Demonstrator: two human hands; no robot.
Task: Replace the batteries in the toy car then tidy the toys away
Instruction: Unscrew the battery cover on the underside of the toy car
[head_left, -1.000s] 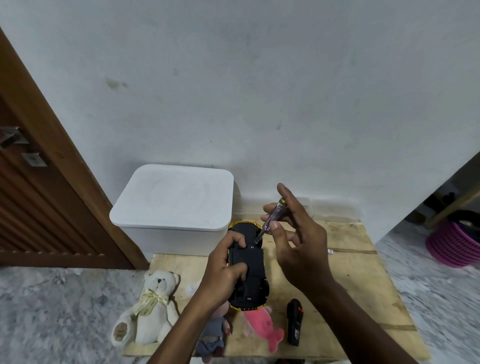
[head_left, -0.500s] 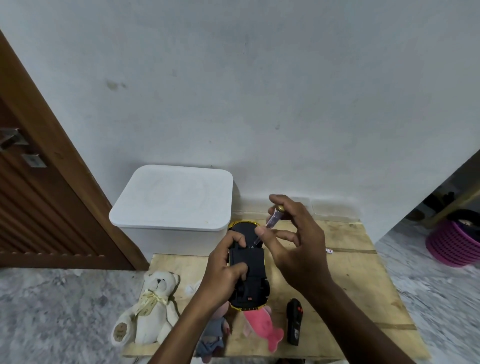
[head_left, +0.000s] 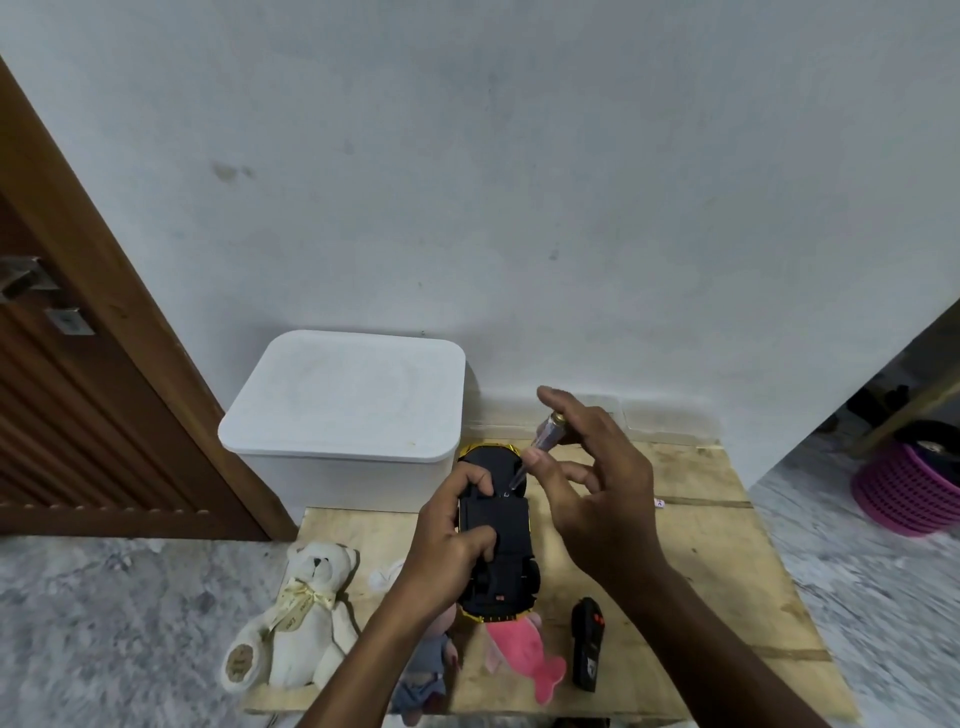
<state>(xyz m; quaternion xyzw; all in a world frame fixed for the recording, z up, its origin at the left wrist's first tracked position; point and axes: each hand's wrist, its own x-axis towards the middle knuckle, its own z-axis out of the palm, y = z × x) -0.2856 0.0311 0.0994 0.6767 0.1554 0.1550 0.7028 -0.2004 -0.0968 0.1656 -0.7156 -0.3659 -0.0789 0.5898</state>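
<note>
Head view — left hand (head_left: 449, 540) grips upturned toy car (head_left: 498, 535); right hand (head_left: 597, 483) pinches screwdriver (head_left: 540, 448) — tip on its underside.

legible text: none | teddy bear (head_left: 311, 631) ribbon (head_left: 303, 598) print: too blurred | remote (head_left: 586, 649) mark: unreadable

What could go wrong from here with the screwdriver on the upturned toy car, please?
1. The screwdriver is tilted and only pinched by the right hand; its tip might slip off the toy car toward the left hand gripping beside it.
2. The car is steadied by that hand alone; hard pressing could twist it loose onto the remote control or pink fish plush nearby.
</note>
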